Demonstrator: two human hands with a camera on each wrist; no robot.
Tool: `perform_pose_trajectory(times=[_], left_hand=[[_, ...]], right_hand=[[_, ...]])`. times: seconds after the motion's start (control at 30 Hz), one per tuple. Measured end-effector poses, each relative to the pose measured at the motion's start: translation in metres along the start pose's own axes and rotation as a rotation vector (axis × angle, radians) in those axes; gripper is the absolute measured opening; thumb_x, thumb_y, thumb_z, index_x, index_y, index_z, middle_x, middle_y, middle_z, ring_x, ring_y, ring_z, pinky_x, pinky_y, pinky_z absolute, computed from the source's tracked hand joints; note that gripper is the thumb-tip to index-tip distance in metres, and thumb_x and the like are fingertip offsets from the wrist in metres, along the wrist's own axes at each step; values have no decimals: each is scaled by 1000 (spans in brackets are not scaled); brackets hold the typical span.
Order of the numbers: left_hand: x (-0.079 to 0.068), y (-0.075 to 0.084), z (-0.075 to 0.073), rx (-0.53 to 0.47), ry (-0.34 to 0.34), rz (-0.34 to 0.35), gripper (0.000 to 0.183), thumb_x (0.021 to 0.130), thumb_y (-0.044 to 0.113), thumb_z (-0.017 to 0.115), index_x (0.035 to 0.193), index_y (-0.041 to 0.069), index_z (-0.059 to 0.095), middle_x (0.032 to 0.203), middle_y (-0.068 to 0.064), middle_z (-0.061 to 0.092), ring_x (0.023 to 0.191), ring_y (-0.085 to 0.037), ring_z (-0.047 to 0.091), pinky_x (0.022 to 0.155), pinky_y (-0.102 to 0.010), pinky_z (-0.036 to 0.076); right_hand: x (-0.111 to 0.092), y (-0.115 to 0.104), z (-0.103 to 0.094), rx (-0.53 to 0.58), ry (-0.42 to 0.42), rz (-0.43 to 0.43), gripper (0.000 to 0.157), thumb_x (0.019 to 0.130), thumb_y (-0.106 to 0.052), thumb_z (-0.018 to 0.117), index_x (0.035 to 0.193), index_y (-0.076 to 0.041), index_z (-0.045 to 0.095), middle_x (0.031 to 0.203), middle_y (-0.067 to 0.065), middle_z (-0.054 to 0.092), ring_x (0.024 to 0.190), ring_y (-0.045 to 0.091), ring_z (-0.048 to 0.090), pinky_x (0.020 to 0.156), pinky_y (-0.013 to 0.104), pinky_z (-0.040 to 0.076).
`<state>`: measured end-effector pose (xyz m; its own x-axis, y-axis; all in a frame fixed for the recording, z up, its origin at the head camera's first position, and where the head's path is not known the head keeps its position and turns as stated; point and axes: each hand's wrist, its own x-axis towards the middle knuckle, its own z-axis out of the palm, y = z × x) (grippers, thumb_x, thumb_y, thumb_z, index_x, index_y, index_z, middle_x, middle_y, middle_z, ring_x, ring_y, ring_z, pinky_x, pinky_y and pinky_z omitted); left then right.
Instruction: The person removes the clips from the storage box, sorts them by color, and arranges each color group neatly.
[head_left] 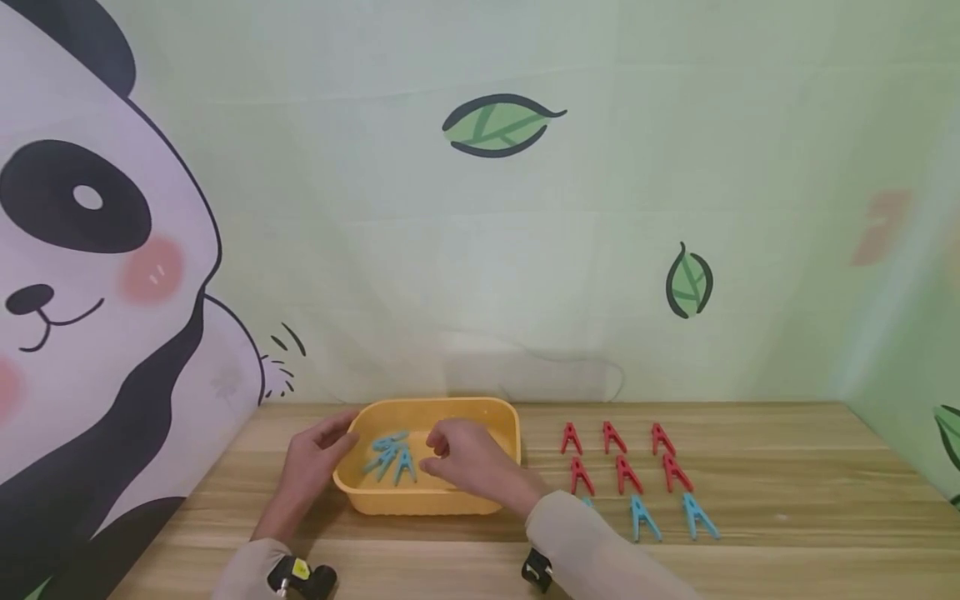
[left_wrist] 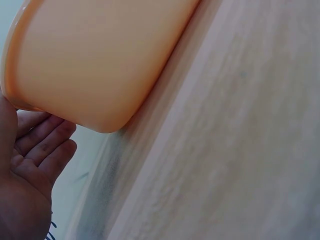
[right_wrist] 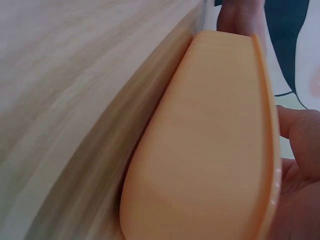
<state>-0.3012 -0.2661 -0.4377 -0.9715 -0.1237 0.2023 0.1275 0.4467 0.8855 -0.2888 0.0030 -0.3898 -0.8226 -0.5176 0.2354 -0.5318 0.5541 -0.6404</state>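
A yellow plastic basin [head_left: 420,502] holds several blue clothespins [head_left: 405,465] in a loose pile toward its left end. At that end my left hand [head_left: 318,454] touches the rim with its thumb, its loosely extended fingers [left_wrist: 55,145] along the outside of the wall. My right hand [head_left: 476,458] reaches over the basin's right half, fingers bent, a gap between thumb and forefinger; nothing shows in it. Right of the basin lie red clothespins [head_left: 628,473] in two rows of three, with a row of blue clothespins [head_left: 645,518] in front, the leftmost mostly hidden by the right arm.
Everything stands on a wood-grain table [head_left: 787,483]. A pale green backdrop [head_left: 562,250] with printed leaves rises behind it, and a large printed panda [head_left: 97,275] covers the left side. Small cameras are strapped at both wrists.
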Motion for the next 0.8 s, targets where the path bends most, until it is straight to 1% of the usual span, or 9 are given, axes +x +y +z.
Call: perform_pose_trajectory(times=[0.13,0.27,0.37,0.53,0.67,0.8], left_hand=[[-1,1,-1,-5,-6,-12,44,108,17,64,147,-2,60,147,-21,62,134,-36,60,110,-41,50],[-1,2,-1,-3,-15,-16,44,108,18,64,147,-1,59,148,-21,61,135,-37,59,111,-43,48],[-2,2,-1,-1,-16,-13,43,108,17,63,147,-1,60,148,-21,61,136,-37,59,111,-44,48],[-2,1,0,-11,-9,-10,43,108,16,64,146,-1,60,146,-21,62,134,-36,60,111,-42,49],[-1,2,0,-13,-4,-14,43,107,17,64,147,-1,60,146,-21,62,135,-36,60,112,-43,48],[-1,2,-1,-12,-6,-13,43,108,17,64,147,-1,60,147,-21,62,135,-36,59,112,-45,47]], right_hand=[[10,0,9,-16,-28,20,27,91,-13,85,108,3,73,95,7,72,88,15,65,80,27,57],[18,1,15,-2,-64,46,28,91,-13,86,109,2,73,97,7,72,89,15,65,82,28,57],[23,2,18,10,-82,43,28,90,-12,87,109,1,72,98,7,72,91,15,66,83,27,57],[29,5,24,25,-101,36,29,87,-9,88,107,2,71,95,7,72,88,15,66,82,26,57],[35,9,27,-4,-117,42,28,87,-8,88,107,2,72,93,6,72,86,14,65,81,25,56],[39,12,29,-58,-116,12,21,88,-3,84,105,1,73,94,6,73,87,13,66,81,23,56]])
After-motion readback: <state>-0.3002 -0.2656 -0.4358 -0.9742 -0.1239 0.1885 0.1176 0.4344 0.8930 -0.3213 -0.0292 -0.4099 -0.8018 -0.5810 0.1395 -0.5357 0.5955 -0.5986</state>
